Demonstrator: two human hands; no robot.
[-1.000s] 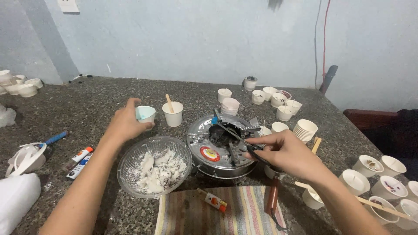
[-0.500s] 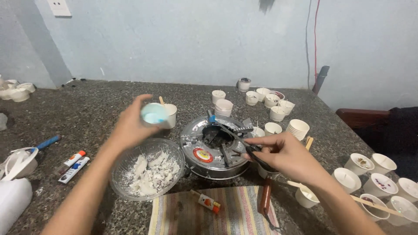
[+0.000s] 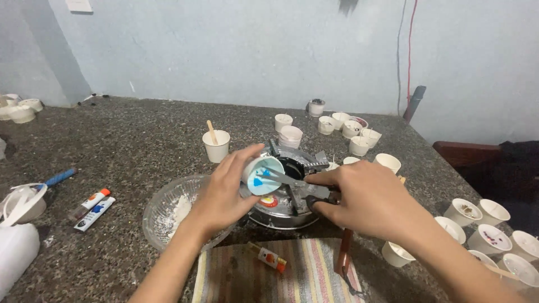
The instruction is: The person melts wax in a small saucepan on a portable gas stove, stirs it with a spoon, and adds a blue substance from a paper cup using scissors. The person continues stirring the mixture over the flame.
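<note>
Granite counter: left hand (image 3: 224, 193) fingers clasp small cup (image 3: 261, 175) tipped rightward; right hand (image 3: 365, 199) fingers grip tongs (image 3: 292, 180).

My left hand (image 3: 224, 193) tips a white paper cup (image 3: 263, 175) with a pale blue inside and a darker blue blob. The table (image 3: 129, 140) is dark speckled granite. White cups (image 3: 351, 130) stand behind. The cloth (image 3: 303, 275) has red, green and cream stripes. The wall (image 3: 236, 50) is pale blue.

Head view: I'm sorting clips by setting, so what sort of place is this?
Probably a home or small workshop craft corner: a speckled stone counter against a plain blue wall, a small metal stove, and many white paper cups standing around.
</note>
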